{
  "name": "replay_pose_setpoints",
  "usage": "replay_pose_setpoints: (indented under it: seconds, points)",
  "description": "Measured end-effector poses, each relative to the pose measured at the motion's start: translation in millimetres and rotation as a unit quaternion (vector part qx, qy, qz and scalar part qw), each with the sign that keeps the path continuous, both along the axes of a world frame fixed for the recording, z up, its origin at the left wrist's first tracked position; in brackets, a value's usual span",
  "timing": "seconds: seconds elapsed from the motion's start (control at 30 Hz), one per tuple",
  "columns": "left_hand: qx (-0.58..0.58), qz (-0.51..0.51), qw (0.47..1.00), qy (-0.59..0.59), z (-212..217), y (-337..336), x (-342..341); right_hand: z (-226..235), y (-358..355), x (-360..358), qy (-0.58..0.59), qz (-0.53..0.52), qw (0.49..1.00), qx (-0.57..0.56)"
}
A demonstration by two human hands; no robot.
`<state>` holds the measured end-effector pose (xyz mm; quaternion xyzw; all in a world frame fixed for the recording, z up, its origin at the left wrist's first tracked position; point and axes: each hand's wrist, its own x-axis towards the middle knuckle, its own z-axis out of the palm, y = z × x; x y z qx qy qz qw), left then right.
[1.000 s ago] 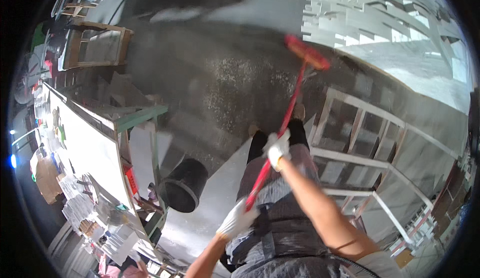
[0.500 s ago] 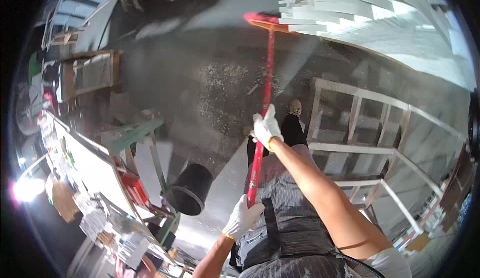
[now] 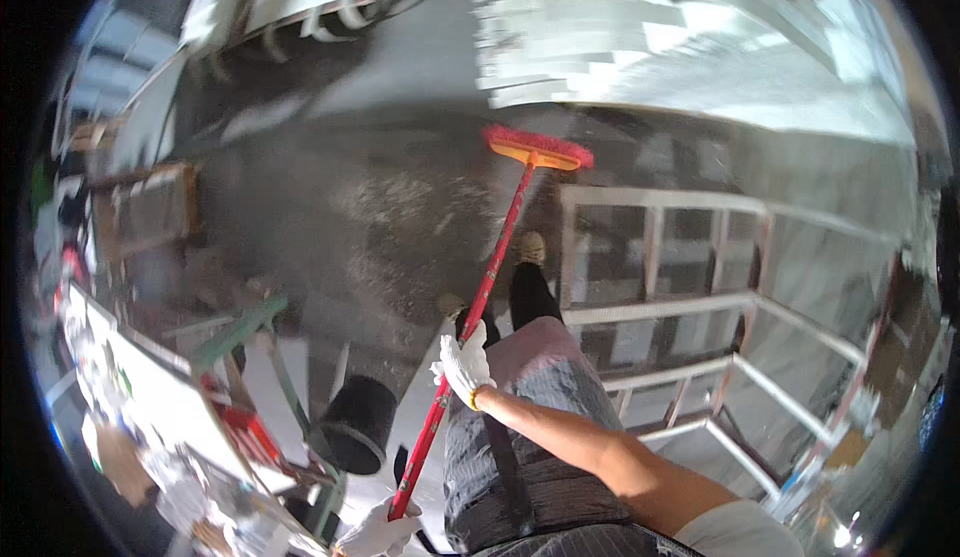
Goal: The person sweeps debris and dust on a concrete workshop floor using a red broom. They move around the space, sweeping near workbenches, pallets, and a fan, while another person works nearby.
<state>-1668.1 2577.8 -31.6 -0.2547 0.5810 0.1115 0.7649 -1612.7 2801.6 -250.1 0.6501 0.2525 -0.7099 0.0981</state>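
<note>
A push broom with a red handle (image 3: 497, 254) and pink-red bristles on an orange head (image 3: 538, 147) slants across the view, its head on the dark floor ahead. My right hand (image 3: 463, 362), in a white glove, is closed around the middle of the handle. Lower down, my gloved left hand (image 3: 378, 531) grips the handle's near end, partly cut by the lower edge. Pale scraps (image 3: 400, 197) lie scattered on the floor left of the handle. My shoe (image 3: 531, 248) shows just right of it.
A black bucket (image 3: 357, 424) stands at left beside a green-legged bench (image 3: 240, 335) and a cluttered white table (image 3: 150, 377). White frames (image 3: 660, 309) lie to the right. Stacked white strips (image 3: 600, 37) fill the far right.
The broom head has come back toward me, away from the white stack. Both hands have moved down and left with the handle. The whole view has shifted.
</note>
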Motion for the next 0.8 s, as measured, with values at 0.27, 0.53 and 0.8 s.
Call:
replay_pose_setpoints:
  seconds: [0.27, 0.53, 0.8]
  points:
    - [0.119, -0.139, 0.979, -0.093, -42.2, 183.2, -52.7, -12.8, 151.6, 63.3, 0.048, -0.287, 0.952, 0.096]
    - [0.391, -0.278, 0.876, -0.054, -161.5, 456.5, 46.6, -65.0, 369.5, 185.6, 0.030, -0.384, 0.887, 0.255]
    - [0.407, -0.172, 0.897, 0.019, -225.5, 533.5, 124.4, -106.5, 431.7, 218.9, 0.049, -0.283, 0.943, 0.167]
